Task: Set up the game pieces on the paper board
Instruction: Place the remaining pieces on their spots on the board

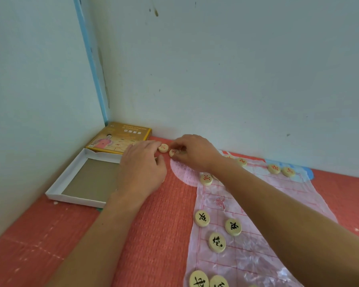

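A thin, crinkled paper board [257, 241] with red grid lines lies on the red mat. Round pale wooden pieces stand on it: black-lettered ones [217, 242] near me, red-lettered ones [274, 169] along the far edge. Off the board's far left corner lie two loose red-lettered pieces. My right hand [195, 153] pinches one of them [172, 152] with its fingertips. My left hand [142, 166] reaches beside it, its fingertips touching the other piece [163, 148]. Whether the left hand hides more pieces under its palm is unclear.
An open white box tray [58, 189] sits at the left by the wall corner. Its yellow lid [120, 137] lies behind it against the wall. Walls close off the left and far sides of the red mat [158, 224].
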Demonstrator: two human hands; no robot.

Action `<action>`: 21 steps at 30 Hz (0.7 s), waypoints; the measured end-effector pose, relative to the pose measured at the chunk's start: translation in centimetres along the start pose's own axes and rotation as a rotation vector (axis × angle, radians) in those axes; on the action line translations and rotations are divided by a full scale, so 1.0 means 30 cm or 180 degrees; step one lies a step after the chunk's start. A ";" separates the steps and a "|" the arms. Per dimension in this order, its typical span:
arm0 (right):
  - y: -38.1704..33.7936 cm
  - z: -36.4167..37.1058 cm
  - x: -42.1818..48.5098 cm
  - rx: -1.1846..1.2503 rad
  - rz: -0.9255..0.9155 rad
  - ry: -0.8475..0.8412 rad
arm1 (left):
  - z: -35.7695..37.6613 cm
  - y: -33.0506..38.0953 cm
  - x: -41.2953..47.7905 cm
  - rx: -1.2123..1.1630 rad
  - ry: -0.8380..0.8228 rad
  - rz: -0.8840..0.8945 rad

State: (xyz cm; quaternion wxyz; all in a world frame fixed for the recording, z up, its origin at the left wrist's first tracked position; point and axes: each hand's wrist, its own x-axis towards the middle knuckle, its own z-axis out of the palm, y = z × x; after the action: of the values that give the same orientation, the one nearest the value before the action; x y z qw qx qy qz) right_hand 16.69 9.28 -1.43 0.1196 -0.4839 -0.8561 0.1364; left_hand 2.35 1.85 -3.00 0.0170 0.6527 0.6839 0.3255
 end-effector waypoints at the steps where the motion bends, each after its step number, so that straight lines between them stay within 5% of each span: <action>1: 0.000 -0.004 -0.008 0.0074 0.0002 -0.0017 | 0.001 0.000 0.001 0.0009 -0.0025 -0.0007; 21: 0.022 -0.086 -0.182 0.0750 0.0034 0.0408 | 0.043 0.005 0.114 0.0811 -0.0446 0.0323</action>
State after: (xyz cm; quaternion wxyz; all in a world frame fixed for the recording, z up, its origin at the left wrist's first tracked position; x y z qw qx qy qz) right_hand 20.83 5.21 0.37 0.2294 -0.4787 -0.8222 0.2054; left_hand 2.56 5.48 -2.58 -0.0348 0.7044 0.6829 0.1901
